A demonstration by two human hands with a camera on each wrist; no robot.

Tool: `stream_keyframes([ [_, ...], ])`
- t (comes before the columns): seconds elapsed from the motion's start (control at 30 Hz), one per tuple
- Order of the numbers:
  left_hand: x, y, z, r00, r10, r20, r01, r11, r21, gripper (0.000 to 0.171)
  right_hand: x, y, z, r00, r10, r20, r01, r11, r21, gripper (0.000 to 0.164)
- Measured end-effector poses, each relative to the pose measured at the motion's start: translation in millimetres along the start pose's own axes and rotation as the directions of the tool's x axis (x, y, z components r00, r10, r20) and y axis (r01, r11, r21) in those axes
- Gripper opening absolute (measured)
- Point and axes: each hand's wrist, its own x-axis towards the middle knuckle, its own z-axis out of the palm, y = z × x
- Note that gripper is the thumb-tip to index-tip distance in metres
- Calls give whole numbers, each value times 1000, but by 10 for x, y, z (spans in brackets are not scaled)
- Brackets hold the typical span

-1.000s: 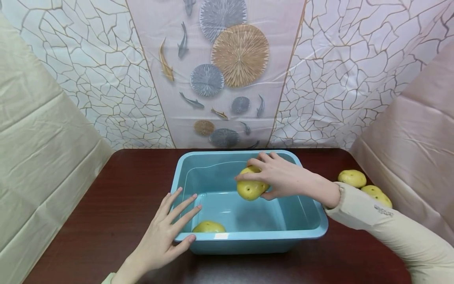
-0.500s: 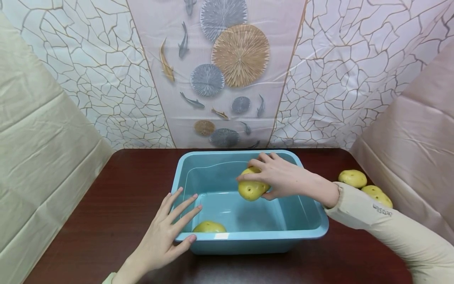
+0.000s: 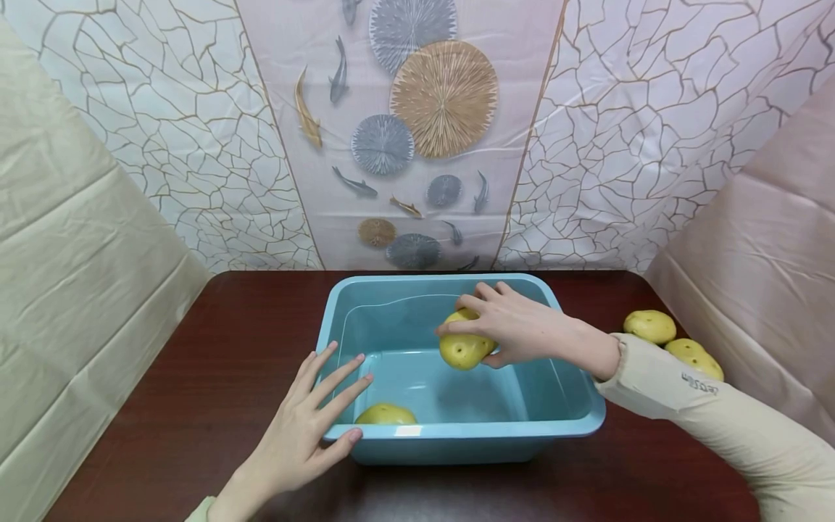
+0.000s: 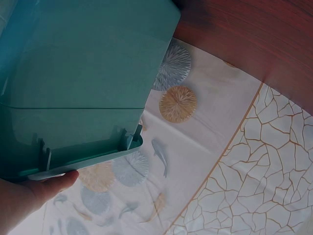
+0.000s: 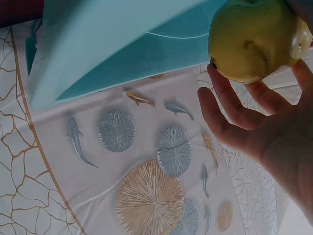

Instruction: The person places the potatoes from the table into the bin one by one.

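Head view: blue tub [image 3: 483, 431] sits mid-table, long side facing the person, so both arms can get to it. Right hand [image 3: 515, 326] comes in from the right and has the held potato [image 3: 462, 351] over the inside of the tub, fingers curled round the far side, thumb nearer. Looks lifted off the tub floor. Grip from the side/top probably leaves the underside free. Left hand [image 3: 296, 435] at the near-left corner: fingers straight and spread over the left rim, thumb at the near rim, not gripping. Reads as steadying the tub. Second potato [image 3: 385, 415] lies inside, near left, partly hidden by the near wall. Two more, the far potato [image 3: 649, 327] and the near potato [image 3: 694, 358], sit on the dark table [image 3: 261, 348] right of the tub, close to the right forearm, presumably for short reach.

Left wrist view: one digit lies along the tub rim, extended; the other fingers aren't visible here. Light contact, I'd say, enough to stop sliding.

Right wrist view: fingertips bear on the held potato, one finger stands off it. Round, smooth-looking body, so likely spread support rather than a hard squeeze.
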Motion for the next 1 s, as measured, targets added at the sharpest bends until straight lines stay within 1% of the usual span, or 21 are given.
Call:
stream_keyframes([
  [0.4, -3, -3, -2, 1000, -4, 7, 4, 1000, -4, 47, 15, -14, 0, 1000, -1, 21, 1, 1000, 2, 69],
  [0.63, 0, 0, -1, 1000, 2, 5, -2, 1000, 0, 49, 3, -19, 12, 1000, -3, 12, 3, 1000, 1, 69],
  [0.8, -5, 0, -1, 1000, 0, 10, 0, 1000, -1, 48, -12, -12, -3, 1000, -16, 20, 17, 999, -30, 66],
  [0.93, -7, -1, -2, 1000, -1, 11, 1, 1000, -5, 47, -21, 6, -36, 1000, -5, 22, 6, 999, -50, 65],
  [1.0, -6, -2, -1, 1000, -1, 10, 1, 1000, -6, 47, -25, 12, -50, 1000, -2, 23, 3, 999, -44, 65],
])
